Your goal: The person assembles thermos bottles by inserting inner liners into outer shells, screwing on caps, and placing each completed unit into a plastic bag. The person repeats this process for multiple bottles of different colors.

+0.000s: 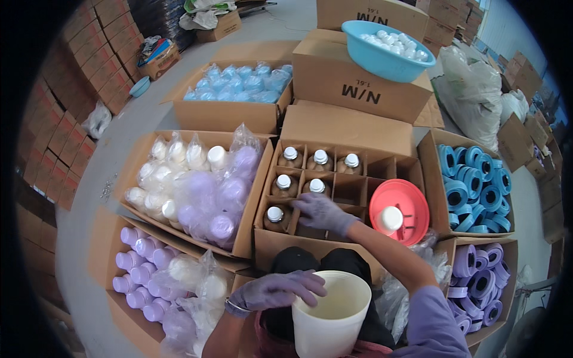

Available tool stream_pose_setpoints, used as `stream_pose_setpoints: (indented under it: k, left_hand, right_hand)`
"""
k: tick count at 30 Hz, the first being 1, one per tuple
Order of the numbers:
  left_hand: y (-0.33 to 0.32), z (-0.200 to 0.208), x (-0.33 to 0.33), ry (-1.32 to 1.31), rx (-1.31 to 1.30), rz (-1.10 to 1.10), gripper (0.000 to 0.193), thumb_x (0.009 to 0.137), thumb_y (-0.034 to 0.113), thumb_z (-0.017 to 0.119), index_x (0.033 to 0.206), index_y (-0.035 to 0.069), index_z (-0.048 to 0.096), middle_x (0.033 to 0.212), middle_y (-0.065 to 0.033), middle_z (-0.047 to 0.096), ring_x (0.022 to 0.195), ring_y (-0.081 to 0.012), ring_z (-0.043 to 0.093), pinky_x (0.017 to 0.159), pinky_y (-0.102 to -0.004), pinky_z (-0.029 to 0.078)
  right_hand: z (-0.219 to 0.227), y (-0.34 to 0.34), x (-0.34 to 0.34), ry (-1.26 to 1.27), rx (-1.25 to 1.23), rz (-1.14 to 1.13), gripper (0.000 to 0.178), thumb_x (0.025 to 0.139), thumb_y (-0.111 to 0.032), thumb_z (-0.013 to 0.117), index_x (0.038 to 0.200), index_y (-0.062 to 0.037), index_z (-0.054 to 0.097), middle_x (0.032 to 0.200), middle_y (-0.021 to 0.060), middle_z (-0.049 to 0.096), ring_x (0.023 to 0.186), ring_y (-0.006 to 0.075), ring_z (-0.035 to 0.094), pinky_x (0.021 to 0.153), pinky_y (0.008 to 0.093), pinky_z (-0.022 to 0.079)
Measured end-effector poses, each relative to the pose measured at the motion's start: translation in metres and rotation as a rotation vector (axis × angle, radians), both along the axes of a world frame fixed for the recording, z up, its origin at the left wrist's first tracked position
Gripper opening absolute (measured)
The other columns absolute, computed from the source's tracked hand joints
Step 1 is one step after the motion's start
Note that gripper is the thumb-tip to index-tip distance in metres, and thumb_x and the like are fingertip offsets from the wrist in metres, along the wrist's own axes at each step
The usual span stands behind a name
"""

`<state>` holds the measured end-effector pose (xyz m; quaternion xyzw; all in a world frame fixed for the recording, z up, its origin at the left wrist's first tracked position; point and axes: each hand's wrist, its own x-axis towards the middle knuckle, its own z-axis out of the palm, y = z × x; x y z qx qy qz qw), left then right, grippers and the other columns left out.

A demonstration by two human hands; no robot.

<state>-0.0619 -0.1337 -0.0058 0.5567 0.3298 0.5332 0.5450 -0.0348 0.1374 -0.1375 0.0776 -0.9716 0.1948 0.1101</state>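
divider carton (343,128) centre (brown, open); lettered cartons (358,83) behind | stacked cartons (65,113) left

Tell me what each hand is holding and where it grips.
The left hand grips the white bucket by its top rim. The right hand reaches into the divided carton, over a compartment; whether it holds anything cannot be told.

A worker's left hand (277,290) and right hand (322,212) wear thin lavender gloves, a metal bracelet (236,308) circling the left wrist at seven o'clock, a lilac short sleeve (431,325) covering the right upper arm at five o'clock.
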Motion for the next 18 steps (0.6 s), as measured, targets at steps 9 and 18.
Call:
stream_pose_setpoints:
  k: [9,18]
  left_hand:
    - [-0.02,-0.108,-0.074,-0.211,-0.412,1.196,0.049,0.105,0.033,0.038,0.14,-0.001,0.042,0.139,-0.0219,0.048,0.126,-0.0362,0.052,0.106,-0.0505,0.046]
    - [0.061,-0.055,-0.061,-0.31,-0.212,0.631,0.074,0.099,0.061,0.036,0.148,0.006,0.033,0.135,-0.0142,0.055,0.119,-0.0301,0.06,0.091,-0.0432,0.058]
  right_hand:
    - [-0.037,-0.044,-0.067,-0.181,0.048,0.102,0.053,0.081,-0.03,0.07,0.128,-0.0162,0.051,0.113,0.016,0.057,0.106,0.0368,0.058,0.089,0.0488,0.05]
    - [0.211,-0.026,0.092,0.269,-0.342,-0.158,0.062,0.076,-0.015,0.076,0.134,-0.008,0.054,0.098,0.0154,0.05,0.089,0.0313,0.054,0.079,0.0386,0.048]
